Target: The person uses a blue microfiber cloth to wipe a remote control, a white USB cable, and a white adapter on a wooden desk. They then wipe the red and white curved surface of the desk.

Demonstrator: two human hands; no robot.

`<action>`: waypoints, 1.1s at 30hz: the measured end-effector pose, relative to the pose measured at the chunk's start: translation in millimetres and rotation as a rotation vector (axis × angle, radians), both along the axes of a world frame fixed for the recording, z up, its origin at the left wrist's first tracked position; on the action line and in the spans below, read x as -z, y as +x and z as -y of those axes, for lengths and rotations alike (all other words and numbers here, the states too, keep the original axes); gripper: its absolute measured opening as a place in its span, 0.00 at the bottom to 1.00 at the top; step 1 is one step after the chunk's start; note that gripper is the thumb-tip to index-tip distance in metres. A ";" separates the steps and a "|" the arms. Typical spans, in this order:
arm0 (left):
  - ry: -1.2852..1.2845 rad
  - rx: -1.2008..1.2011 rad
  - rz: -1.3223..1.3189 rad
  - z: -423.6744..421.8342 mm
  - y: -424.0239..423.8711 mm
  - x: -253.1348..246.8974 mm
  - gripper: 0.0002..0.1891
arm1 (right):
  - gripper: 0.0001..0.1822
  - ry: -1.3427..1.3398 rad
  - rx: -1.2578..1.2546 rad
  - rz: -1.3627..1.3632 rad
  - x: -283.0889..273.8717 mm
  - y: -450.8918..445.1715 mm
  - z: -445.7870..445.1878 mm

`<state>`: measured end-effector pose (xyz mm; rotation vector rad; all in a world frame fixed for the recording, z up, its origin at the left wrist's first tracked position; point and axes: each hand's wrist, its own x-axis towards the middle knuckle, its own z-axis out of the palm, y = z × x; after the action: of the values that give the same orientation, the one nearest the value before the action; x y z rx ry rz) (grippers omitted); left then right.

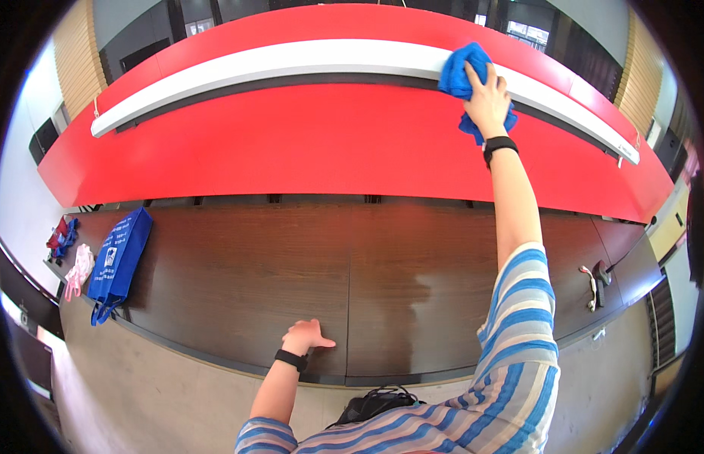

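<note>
My right hand [488, 105], arm stretched far forward, grips a bunched blue cloth [464, 71]. The cloth lies against a long white housing [306, 57], which looks like a projector-screen case. This housing runs across a red panel [306, 142], and part of the cloth hangs below it over the red surface. My left hand [307, 336] holds nothing and rests on the dark brown wooden table [244, 255] near its front edge, thumb spread to the right. Just beside the thumb runs a seam in the tabletop. A black band circles each wrist.
A blue tote bag [122, 255] bearing writing lies at the table's left, its handles over the edge. Next to it are a pink-and-white bag [80, 269] and a red-and-blue bundle [62, 237]. At right sit a corded dark device [601, 273] and a white cable [590, 289].
</note>
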<state>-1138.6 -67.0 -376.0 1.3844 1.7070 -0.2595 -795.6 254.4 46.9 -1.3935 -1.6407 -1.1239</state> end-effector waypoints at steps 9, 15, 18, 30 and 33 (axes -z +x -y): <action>0.299 0.282 -0.078 -35.0 92.9 -75.0 0.66 | 0.29 -0.201 0.127 -0.129 -70.5 44.1 -12.9; 0.310 0.316 -0.179 -31.0 118.3 -62.5 0.67 | 0.19 -0.435 0.096 -0.139 -104.7 -13.3 -12.7; 0.345 0.321 -0.228 -30.1 118.9 -52.1 0.65 | 0.19 -0.449 0.010 0.026 -95.3 -97.1 6.2; 0.344 0.330 -0.228 -25.5 110.8 -60.3 0.66 | 0.32 -0.123 -0.253 0.171 -40.6 -151.1 -13.4; 0.350 0.334 -0.232 -28.1 112.1 -62.5 0.66 | 0.34 -0.033 -0.173 0.151 -40.2 -74.7 -24.9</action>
<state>-1026.5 -38.9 -313.5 1.9674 1.7590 -0.3288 -870.2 279.4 87.1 -1.1856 -1.8560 -1.1280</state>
